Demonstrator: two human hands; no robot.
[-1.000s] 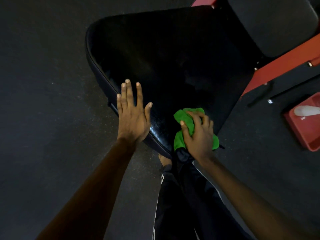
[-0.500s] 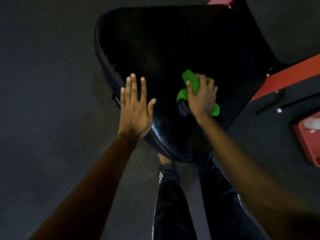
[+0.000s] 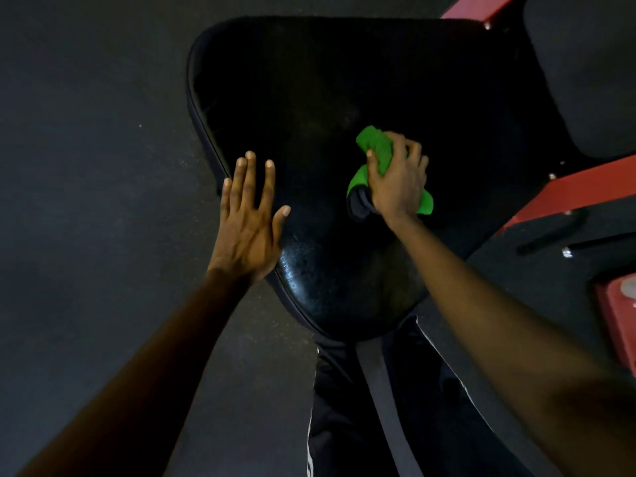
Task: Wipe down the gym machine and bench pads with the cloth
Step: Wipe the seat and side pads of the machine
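My right hand [image 3: 395, 182] grips the bunched green cloth [image 3: 374, 148] on the black seat pad [image 3: 303, 98], at two o'clock from my left hand [image 3: 247, 222], which lies spread flat on the pad's edge. The cloth looks soft and light; a fistful should hold it best.

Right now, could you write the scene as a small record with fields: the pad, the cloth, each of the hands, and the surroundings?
pad: black seat pad, glossy, wide at the far end, narrow near the person
cloth: green cloth, bunched, on the pad right of centre
left: left hand flat, fingers straight, at the pad's left edge
right: right hand grips the cloth on the pad
surroundings: red frame at right; dark floor
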